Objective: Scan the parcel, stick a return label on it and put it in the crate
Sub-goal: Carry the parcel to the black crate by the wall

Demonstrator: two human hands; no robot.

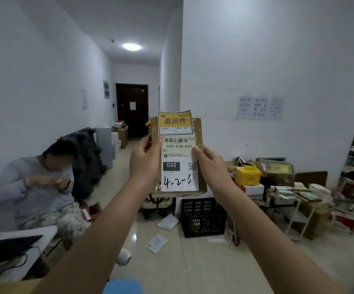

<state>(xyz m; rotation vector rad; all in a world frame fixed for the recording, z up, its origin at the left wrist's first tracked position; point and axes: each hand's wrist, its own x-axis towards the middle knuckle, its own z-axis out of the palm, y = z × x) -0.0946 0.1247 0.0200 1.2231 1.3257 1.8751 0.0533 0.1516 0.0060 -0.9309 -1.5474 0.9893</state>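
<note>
I hold a brown cardboard parcel (201, 132) upright at chest height in the middle of the view. Its white shipping label (179, 166) faces me, with a barcode and handwritten "4-2-6". A yellow return label (175, 122) sits at the parcel's top edge, overlapping the shipping label. My left hand (145, 155) grips the parcel's left edge, thumb by the return label's lower left corner. My right hand (210, 162) grips the right edge, thumb on the shipping label. A black plastic crate (202, 217) stands on the floor below the parcel.
A person sits at the left against the wall beside a white table (23, 240) with a laptop. Boxes, a yellow box (248, 175) and a white rack are piled at the right. Loose packets (167, 222) lie on the tiled floor. A corridor leads to a dark door (132, 109).
</note>
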